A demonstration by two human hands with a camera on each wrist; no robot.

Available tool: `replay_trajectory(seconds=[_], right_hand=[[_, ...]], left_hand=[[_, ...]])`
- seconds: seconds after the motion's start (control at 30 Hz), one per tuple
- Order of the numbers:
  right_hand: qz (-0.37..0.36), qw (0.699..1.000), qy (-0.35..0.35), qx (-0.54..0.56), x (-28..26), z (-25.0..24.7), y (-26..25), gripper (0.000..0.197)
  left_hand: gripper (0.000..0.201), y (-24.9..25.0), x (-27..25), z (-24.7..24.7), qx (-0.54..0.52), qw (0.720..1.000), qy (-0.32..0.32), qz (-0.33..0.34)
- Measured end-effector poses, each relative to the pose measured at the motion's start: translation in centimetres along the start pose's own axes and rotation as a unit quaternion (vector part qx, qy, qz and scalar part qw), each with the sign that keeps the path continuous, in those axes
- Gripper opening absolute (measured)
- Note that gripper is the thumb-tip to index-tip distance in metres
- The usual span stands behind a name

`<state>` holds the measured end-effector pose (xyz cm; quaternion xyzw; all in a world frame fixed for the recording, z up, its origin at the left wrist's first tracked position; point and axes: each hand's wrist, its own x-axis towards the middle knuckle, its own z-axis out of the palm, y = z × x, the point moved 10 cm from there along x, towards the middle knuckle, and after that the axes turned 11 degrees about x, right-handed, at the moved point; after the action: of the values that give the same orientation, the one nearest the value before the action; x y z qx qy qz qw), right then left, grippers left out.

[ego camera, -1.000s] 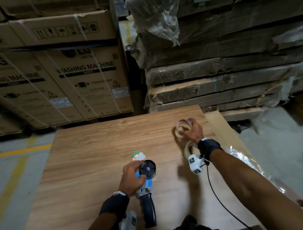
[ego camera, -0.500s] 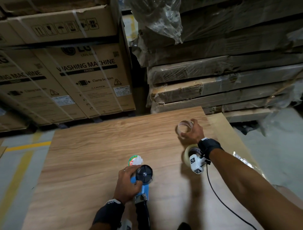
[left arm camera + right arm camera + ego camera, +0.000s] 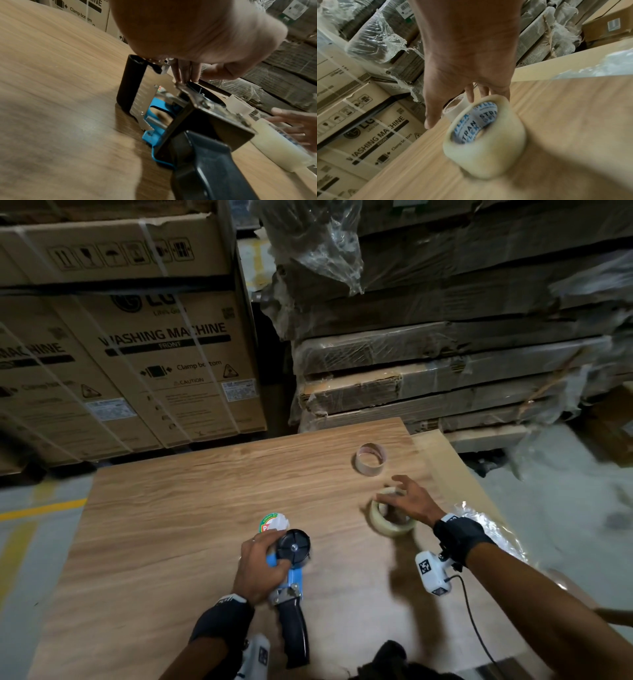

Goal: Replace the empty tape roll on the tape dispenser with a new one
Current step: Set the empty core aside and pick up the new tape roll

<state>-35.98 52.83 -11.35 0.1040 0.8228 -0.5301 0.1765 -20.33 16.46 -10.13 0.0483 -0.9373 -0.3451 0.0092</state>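
Observation:
A blue tape dispenser [image 3: 291, 580] with a black handle lies on the wooden table [image 3: 164, 535], its black hub [image 3: 293, 548] bare. My left hand [image 3: 262, 566] grips its frame beside the hub; in the left wrist view the fingers [image 3: 185, 73] curl down onto the dispenser [image 3: 188, 121]. The empty core [image 3: 370, 459] stands alone at the far right. Nearer lies the new clear tape roll [image 3: 390, 517], flat on the table. My right hand [image 3: 409, 501] hovers over it with fingers spread. The right wrist view shows the new roll [image 3: 484, 136] under the palm and the core [image 3: 455, 109] beyond.
Washing machine cartons [image 3: 164, 364] stand behind the table on the left. Wrapped flat packs [image 3: 445, 364] are stacked at the back right. Crinkled plastic film [image 3: 479, 518] lies along the table's right edge. A cable [image 3: 476, 621] trails from my right wrist.
My right hand let go of the empty core at the far side and drew back over the new roll. The left hand kept its hold on the dispenser.

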Motion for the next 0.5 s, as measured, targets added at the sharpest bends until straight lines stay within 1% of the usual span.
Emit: replay_trajectory(seconds=[0.03,0.07,0.17,0.23,0.33,0.4,0.5], right_hand=[[-0.004,1.0,-0.001,-0.021,-0.7,0.1,0.3,0.091],[-0.012,0.999,-0.003,-0.048,-1.3,0.3,0.4,0.093],[-0.025,0.994,-0.002,-0.111,-2.8,0.8,0.6,0.116],[-0.02,0.991,-0.001,-0.13,-3.2,1.1,1.1,0.125],[-0.014,0.99,0.001,-0.143,-4.2,1.7,0.9,0.122],[-0.009,0.989,-0.002,-0.15,-4.6,2.4,1.2,0.12],[-0.001,0.987,0.018,-0.16,-5.2,2.9,1.6,0.121]], left_hand=[[0.06,0.2,0.0,-0.2,-0.005,1.0,-0.004,0.0],[0.06,0.6,-0.1,-0.6,-0.011,1.0,-0.002,0.004],[0.059,2.0,-0.4,-1.8,-0.031,0.999,0.002,0.016],[0.056,2.4,-0.7,-2.4,-0.041,0.999,0.002,0.018],[0.055,2.4,-1.7,-3.0,-0.053,0.998,0.003,0.029],[0.056,1.9,-2.4,-3.4,-0.061,0.998,0.002,0.022],[0.057,0.9,-3.2,-4.1,-0.06,0.998,0.005,0.016]])
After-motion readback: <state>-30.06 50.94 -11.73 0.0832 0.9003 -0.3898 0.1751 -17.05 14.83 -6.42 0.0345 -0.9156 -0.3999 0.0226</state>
